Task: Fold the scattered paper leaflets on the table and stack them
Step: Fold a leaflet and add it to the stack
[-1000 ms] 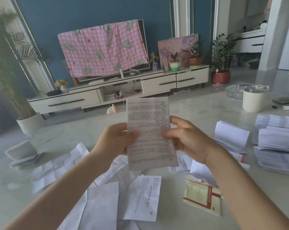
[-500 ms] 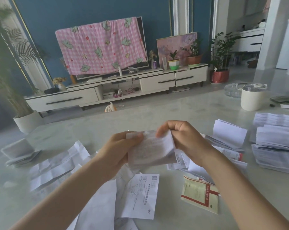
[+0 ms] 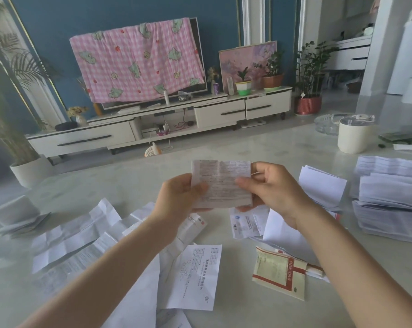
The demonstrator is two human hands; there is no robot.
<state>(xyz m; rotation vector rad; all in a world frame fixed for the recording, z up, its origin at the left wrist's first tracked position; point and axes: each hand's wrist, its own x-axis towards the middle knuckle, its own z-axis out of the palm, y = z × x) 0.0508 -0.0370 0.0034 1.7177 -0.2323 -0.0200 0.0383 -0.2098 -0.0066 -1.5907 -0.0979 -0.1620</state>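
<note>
Two hands hold one leaflet (image 3: 221, 183) upright above the table (image 3: 129, 181), at mid-scene. The left hand (image 3: 178, 197) pinches its left edge, thumb on the near face and fingers behind. The right hand (image 3: 276, 190) pinches the right edge in the same way, thumb pressed to the print. The leaflet appears to be doubled over, though blur leaves the fold uncertain.

Loose papers lie on the table below and nearer. A white sheet (image 3: 195, 275) with print is near centre, with a red-and-cream sheet (image 3: 280, 271) to its right. Creased sheets (image 3: 74, 235) lie to the left, partly overlapping, and a small slip (image 3: 245, 223) lies just under the right hand.

At the right edge sits a large stack (image 3: 389, 197) of folded papers. A small stack (image 3: 17, 216) lies at the far left. A cream canister (image 3: 354, 136) stands far right, with a glass dish (image 3: 325, 124) just beside it on its left.
</note>
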